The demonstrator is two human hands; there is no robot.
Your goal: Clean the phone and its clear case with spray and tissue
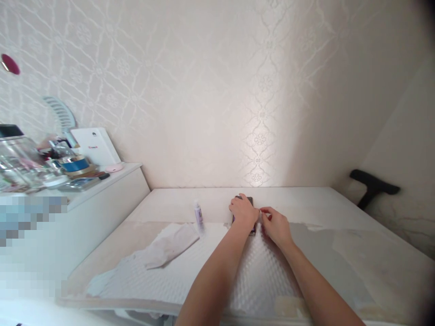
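My left hand (243,210) lies across a dark-edged phone (252,230), its fingers curled over the far left side and its thumb towards the right. Most of the phone is hidden under the hand. Just to the right, my right hand (277,226) is closed in a pinch, with a small bit of white at the fingertips; whether this belongs to the sheet below, I cannot tell. That white sheet (251,276) has a quilted texture and rises in a ridge near the right fingertips. Left of the hands stands a small white and purple bottle (199,213).
A folded white cloth or tissue (171,244) lies on the left part of the sheet. The white table (176,199) meets a patterned wall. At left, a higher white cabinet (112,199) holds a white box (97,147) and several jars. A black T-shaped object (372,183) stands at right.
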